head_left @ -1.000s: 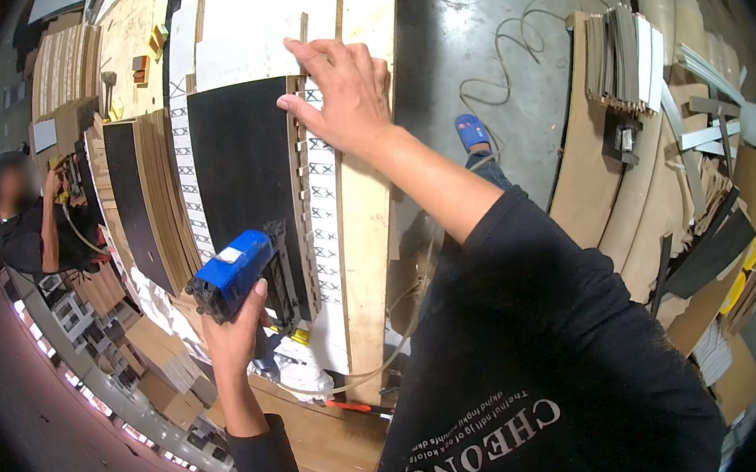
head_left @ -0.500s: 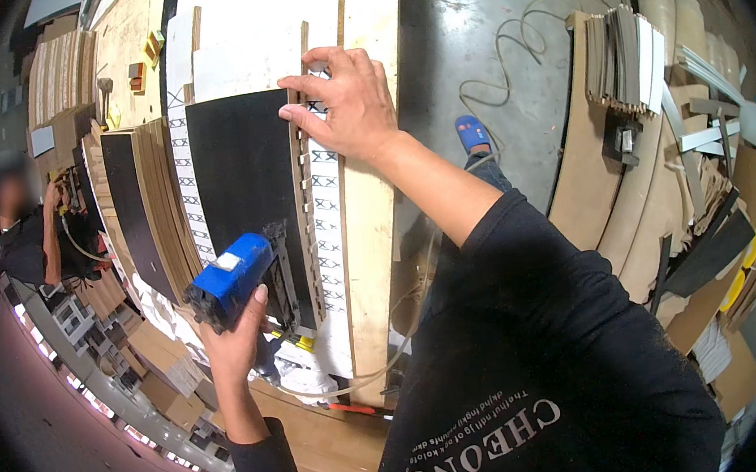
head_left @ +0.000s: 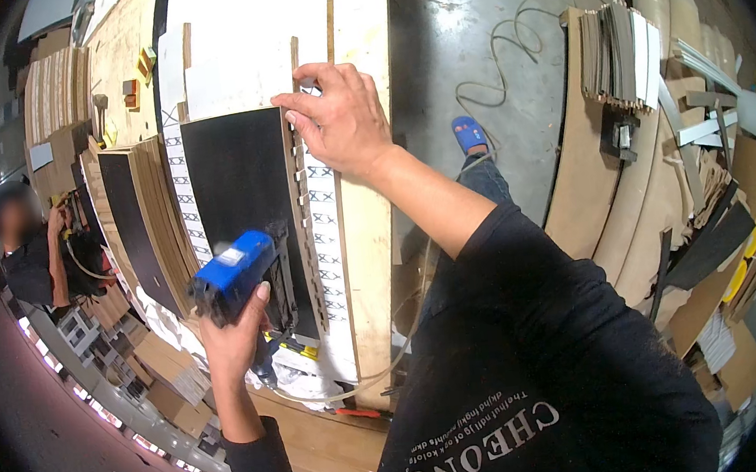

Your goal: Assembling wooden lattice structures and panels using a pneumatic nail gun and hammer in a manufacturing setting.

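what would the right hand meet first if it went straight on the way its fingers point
Likely the black panel, at its upper right corner: the right hand has its fingertips beside that corner, though whether they would slide just over it is unclear.

The black panel point(head_left: 233, 177) lies lengthwise before the person. Over its near end, the left hand point(head_left: 234, 338) grips a blue power tool point(head_left: 241, 260). At its far right corner is the right hand point(head_left: 341, 118), thumb and forefinger close together; whether they pinch the edge is unclear. Along the panel's right side runs a narrow wooden strip point(head_left: 310, 242), then a white strip with black marks point(head_left: 327, 231). Left of the panel stands a board stack point(head_left: 139, 225); farther left, another person point(head_left: 31, 257). Well right of it, a blue sandal point(head_left: 467, 133) shows.
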The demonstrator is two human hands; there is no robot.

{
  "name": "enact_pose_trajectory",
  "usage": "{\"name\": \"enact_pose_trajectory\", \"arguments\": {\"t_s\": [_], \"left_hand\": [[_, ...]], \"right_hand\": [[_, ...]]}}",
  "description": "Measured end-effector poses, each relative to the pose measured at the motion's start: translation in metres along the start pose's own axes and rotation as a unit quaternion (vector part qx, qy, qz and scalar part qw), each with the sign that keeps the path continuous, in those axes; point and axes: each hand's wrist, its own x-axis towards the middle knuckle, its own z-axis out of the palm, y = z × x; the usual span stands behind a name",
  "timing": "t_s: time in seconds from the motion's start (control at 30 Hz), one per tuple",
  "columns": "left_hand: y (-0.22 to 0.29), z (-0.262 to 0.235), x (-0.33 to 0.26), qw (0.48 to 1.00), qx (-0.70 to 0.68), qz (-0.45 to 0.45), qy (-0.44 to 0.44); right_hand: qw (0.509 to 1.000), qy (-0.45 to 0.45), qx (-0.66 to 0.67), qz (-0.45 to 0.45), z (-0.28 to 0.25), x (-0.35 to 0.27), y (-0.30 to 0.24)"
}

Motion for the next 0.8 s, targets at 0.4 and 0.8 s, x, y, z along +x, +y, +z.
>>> {"name": "enact_pose_trajectory", "arguments": {"t_s": [0.4,0.8], "left_hand": [[0.020,0.006,0.014,1.000,0.020,0.010,0.019],[0.034,0.004,0.029,0.999,-0.015,0.044,-0.004]], "right_hand": [[0.999,0.034,0.002,-0.022,0.003,0.002,0.003],[0.999,0.039,0.003,-0.022,0.002,0.002,0.006]]}}
